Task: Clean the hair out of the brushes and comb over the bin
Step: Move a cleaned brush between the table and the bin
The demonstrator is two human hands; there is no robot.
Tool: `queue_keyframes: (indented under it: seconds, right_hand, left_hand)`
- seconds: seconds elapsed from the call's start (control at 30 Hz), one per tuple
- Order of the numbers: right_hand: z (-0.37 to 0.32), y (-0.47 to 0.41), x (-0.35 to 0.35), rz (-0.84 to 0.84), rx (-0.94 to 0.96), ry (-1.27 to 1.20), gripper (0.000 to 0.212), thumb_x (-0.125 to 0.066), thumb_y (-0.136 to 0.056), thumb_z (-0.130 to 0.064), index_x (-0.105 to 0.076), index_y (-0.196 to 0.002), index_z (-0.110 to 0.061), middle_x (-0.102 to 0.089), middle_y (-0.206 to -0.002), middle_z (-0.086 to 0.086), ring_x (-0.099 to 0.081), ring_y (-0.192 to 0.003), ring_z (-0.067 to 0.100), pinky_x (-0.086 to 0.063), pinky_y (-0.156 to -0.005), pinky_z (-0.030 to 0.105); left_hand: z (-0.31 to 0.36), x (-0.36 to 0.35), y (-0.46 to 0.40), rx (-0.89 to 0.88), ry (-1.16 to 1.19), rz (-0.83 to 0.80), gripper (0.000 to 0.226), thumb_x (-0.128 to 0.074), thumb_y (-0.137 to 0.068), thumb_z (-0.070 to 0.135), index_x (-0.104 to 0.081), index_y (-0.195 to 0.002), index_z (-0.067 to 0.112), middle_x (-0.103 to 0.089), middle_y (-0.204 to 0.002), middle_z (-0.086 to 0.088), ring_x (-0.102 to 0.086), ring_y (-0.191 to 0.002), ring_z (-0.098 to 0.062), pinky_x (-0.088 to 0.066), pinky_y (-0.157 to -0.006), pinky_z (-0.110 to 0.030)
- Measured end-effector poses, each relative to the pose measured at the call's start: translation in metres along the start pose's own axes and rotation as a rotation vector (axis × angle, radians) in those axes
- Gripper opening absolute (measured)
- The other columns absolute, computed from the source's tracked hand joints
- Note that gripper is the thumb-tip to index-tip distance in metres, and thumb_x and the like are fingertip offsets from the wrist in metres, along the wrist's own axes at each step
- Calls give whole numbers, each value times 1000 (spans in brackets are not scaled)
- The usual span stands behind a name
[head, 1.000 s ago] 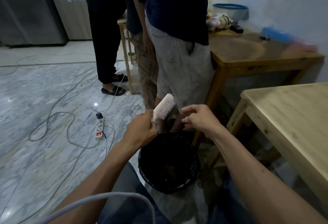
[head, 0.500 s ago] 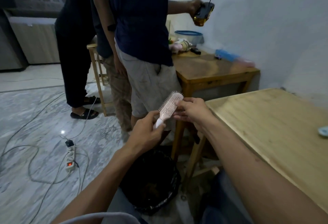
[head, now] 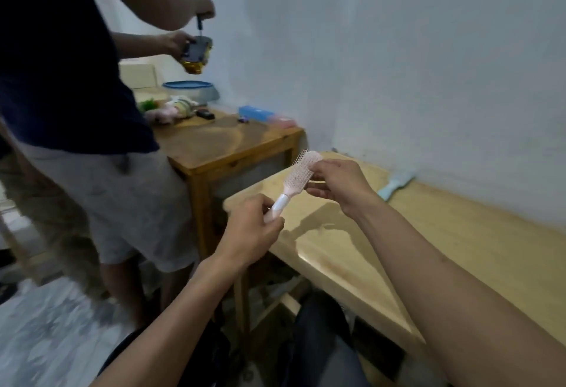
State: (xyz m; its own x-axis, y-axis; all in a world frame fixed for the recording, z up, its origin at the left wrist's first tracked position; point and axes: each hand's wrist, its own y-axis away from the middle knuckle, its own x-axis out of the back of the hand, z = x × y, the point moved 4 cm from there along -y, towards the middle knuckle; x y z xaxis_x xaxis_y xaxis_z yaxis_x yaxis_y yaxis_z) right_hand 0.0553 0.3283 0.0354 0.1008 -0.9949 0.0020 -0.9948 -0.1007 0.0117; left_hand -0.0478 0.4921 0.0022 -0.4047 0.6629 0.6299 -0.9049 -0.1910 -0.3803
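Two hands on one small pale-pink plastic paddle brush (head: 298, 177): left hand (head: 252, 230) has its fingers (head: 269, 221) curled round the white handle end, right hand (head: 340, 186) pinches at the bristled head, and the brush sits tilted in the air over the near edge of the light wooden desk (head: 428, 242), with no bin in view. Main risk as I read it: any hair pulled loose here would drop on the desk or floor, not into the bin. Light-blue plastic comb (head: 395, 186) lies on the desk by the wall, well apart; can't tell if it's been cleaned.
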Motion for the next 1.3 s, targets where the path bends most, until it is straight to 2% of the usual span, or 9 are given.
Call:
queue_keyframes:
  seconds: [0.1,0.2,0.53,0.7,0.83,0.93,1.07,1.13,1.3]
  right_hand:
    - [-2,-1,57,112,-11,-22,10,-65,-95,-9,-71,-100,-1,-74,-103,18,-73,-71,29,-65,-63,27]
    - [-1,-3,114,227,-33,-3,19,-69,-93,-12,-71,-106,1,-72,-106,15,-74,-74,31,-65,-65,28]
    - [14,-29,245,481,-137,93,13,-72,-90,-9,-66,-87,1,-71,-112,22,-78,-85,39,-66,-65,33]
    - [31,-58,277,553,-197,147,25,-73,-88,-7,-67,-105,10,-74,-100,23,-75,-67,30,-61,-50,32]
    - [47,-77,296,598,-241,225,22,-76,-85,-12,-71,-97,7,-77,-86,20,-73,-65,27,-57,-58,33]
    - [54,-89,299,592,-258,222,19,-76,-86,-10,-72,-95,6,-78,-86,20,-74,-66,25,-56,-54,31]
    - [56,-101,300,616,-250,291,16,-76,-86,-13,-73,-88,3,-78,-81,16,-77,-70,26,-62,-58,33]
    - [57,-105,302,637,-234,317,15,-76,-86,-13,-75,-85,2,-78,-76,15,-77,-71,27,-65,-65,35]
    - [60,-112,306,675,-214,341,15,-76,-88,-15,-73,-77,-5,-76,-71,13,-71,-60,23,-64,-65,33]
  left_hand:
    - [31,-42,-15,-46,-37,-65,21,-70,-87,26,-71,-104,14,-65,-97,-1,-58,-84,-19,-43,-69,-34]
    - [63,-83,-24,-103,-13,-137,24,-71,-85,31,-73,-104,16,-61,-95,0,-59,-82,-21,-39,-67,-32]
    - [142,-190,-47,-257,-3,-291,23,-67,-90,28,-72,-98,7,-61,-98,-7,-63,-90,-28,-47,-71,-37]
    - [158,-225,-61,-291,-77,-365,24,-62,-94,29,-68,-100,7,-64,-104,-10,-62,-97,-29,-38,-67,-35]
    - [167,-242,-67,-306,-132,-394,19,-57,-97,26,-64,-96,8,-57,-103,-9,-59,-96,-28,-40,-69,-35]
    - [168,-248,-74,-311,-152,-360,17,-55,-98,23,-53,-84,13,-52,-96,-7,-54,-88,-24,-37,-67,-34]
    - [171,-254,-83,-317,-186,-327,19,-52,-100,23,-51,-83,14,-52,-95,-6,-51,-86,-20,-34,-65,-32]
    - [173,-257,-86,-331,-191,-326,17,-52,-100,23,-52,-85,13,-56,-98,-8,-56,-91,-22,-35,-65,-33]
    - [176,-264,-93,-331,-200,-319,17,-51,-101,22,-61,-93,10,-61,-106,-10,-58,-95,-24,-37,-67,-32]
